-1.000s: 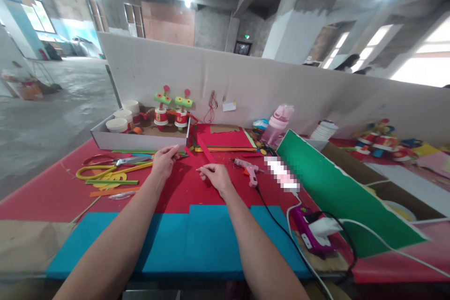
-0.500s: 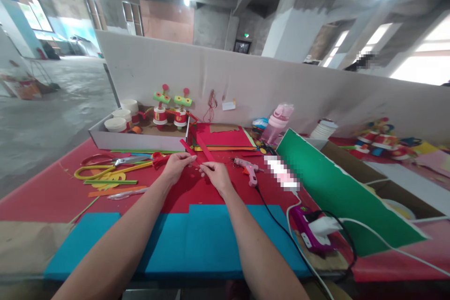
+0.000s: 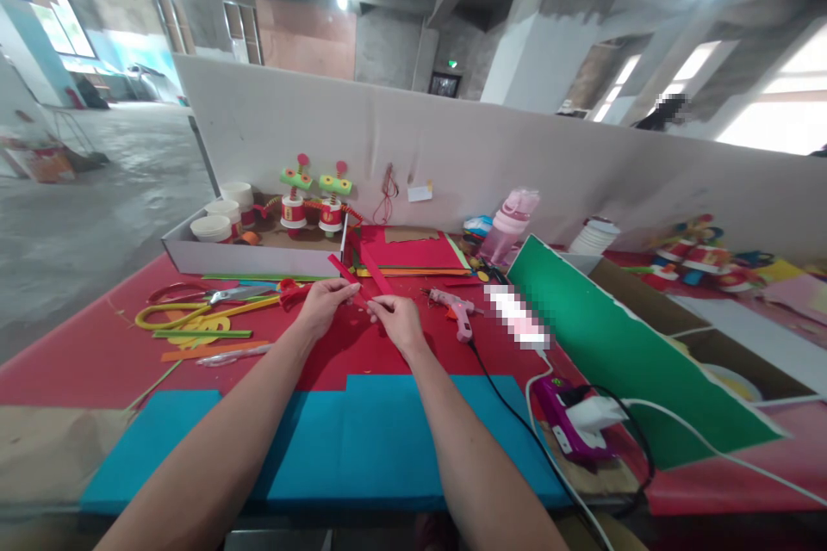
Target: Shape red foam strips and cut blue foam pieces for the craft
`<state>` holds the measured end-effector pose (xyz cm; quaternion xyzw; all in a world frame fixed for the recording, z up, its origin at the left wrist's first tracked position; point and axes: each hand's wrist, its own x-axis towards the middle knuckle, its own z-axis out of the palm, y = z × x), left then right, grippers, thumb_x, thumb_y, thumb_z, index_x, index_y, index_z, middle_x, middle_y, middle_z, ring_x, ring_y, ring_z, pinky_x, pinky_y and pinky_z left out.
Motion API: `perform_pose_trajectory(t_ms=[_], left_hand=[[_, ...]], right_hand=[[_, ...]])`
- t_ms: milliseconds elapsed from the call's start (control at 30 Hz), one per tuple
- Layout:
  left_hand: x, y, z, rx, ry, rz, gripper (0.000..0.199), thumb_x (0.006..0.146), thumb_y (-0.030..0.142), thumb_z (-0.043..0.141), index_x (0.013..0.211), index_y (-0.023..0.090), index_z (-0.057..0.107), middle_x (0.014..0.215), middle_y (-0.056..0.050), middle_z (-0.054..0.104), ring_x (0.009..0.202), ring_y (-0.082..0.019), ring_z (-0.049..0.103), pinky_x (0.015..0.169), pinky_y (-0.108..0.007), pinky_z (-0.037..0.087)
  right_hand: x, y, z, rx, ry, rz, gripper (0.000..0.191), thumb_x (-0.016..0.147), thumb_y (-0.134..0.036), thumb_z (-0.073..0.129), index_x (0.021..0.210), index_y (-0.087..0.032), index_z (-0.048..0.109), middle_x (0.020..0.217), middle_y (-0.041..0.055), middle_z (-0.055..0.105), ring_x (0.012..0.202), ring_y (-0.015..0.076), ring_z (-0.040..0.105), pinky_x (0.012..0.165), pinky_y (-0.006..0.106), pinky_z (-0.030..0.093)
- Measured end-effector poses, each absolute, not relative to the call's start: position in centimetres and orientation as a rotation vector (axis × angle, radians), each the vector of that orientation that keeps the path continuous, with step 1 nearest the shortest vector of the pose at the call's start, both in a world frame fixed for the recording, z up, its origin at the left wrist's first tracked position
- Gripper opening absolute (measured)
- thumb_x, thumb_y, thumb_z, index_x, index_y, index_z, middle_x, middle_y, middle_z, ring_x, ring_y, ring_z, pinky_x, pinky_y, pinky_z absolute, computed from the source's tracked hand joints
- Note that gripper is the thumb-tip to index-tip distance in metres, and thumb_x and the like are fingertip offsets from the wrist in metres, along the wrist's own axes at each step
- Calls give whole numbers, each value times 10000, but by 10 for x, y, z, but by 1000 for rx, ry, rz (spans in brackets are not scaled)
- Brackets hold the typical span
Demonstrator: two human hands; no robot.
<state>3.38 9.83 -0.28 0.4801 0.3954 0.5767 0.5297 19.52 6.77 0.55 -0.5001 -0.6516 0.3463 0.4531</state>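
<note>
Two red paper strips cross near the middle of the red table, their lower ends meeting between my hands. My left hand pinches the strip that slants up to the left. Close beside it, my right hand pinches the strips' lower end between thumb and finger. A pink glue gun lies just right of my right hand. Yellow-handled scissors rest to the left, by green and orange strips.
A white box with cups and two paper-cup figures stands at the back left. Behind the hands are red sheets and a pink bottle. A green board, purple power block and cables occupy the right. Blue sheets line the front.
My hands stay in nearly the same place. The right fingers have closed slightly on the strip end, and a little more of the red strip shows between the hands.
</note>
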Motion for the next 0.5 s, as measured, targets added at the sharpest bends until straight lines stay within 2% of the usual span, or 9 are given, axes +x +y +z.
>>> perform_pose_trajectory(t_ms=[100,500], left_hand=[[33,99,-3,1150,934,1386,278,574,387,809,606,140,687,520,14,574,516,-83,464,540,-220,346],[46,93,-9,1241,960,1259,297,566,389,817,577,135,664,512,4,579,504,-91,485,522,-230,348]], right_hand=[[195,68,5,-1227,-1603,839,213,803,-309,599,737,-163,738,608,33,695,579,160,647,578,234,483],[196,67,6,-1261,-1613,819,195,807,-280,596,741,-160,735,606,25,690,566,147,644,562,215,466]])
